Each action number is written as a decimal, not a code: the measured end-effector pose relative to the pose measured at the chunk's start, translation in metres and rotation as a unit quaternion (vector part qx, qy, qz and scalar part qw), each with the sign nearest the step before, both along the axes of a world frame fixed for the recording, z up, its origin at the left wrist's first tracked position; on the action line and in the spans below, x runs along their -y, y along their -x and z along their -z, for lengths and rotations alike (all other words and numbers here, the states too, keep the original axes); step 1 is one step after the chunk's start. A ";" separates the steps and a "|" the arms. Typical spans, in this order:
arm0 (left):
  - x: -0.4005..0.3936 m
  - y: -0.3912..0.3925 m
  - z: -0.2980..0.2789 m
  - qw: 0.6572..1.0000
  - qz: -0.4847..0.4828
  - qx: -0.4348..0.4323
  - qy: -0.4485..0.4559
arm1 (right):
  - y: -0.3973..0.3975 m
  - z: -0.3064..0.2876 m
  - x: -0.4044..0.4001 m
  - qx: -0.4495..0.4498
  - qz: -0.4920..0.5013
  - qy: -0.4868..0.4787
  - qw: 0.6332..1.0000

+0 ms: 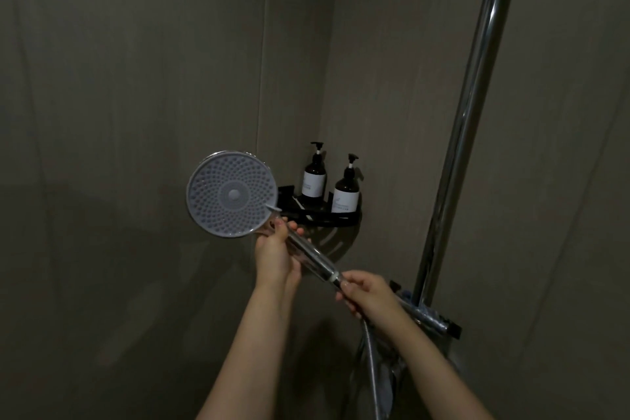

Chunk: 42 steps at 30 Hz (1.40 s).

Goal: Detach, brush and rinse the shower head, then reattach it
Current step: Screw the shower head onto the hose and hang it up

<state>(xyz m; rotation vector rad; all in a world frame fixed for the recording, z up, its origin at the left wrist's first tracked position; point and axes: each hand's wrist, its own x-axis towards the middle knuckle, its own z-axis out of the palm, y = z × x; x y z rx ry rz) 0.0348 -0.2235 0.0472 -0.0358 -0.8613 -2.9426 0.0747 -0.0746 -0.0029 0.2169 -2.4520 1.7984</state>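
The shower head [231, 194] is a round grey disc full of small nozzles, facing me, on a clear handle that slants down to the right. My left hand [276, 252] grips the upper handle just below the disc. My right hand [364, 293] is closed around the handle's lower end, at the white ring and the metal hose nut. The chrome hose [370, 358] drops from under that hand towards the bottom edge. The joint itself is hidden by my fingers.
A chrome riser rail [467, 119] runs up the right wall from a mixer bar [429, 317]. A black corner shelf [324, 215] holds two dark pump bottles [313, 177] just behind the handle. Grey tiled walls close in on both sides.
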 end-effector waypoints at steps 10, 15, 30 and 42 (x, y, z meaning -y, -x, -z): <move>0.001 0.002 0.002 1.000 -0.013 -0.019 0.006 | -0.006 -0.003 0.004 -0.033 0.023 -0.034 0.999; 0.001 0.003 0.002 0.999 -0.024 -0.020 0.024 | -0.005 -0.002 0.006 -0.040 0.006 -0.062 0.997; 0.000 0.006 0.008 1.000 -0.016 -0.013 0.001 | -0.008 0.000 0.005 -0.063 0.018 -0.025 0.998; -0.004 0.004 0.004 1.000 -0.022 -0.017 -0.005 | -0.005 0.000 0.003 -0.084 0.057 -0.050 0.994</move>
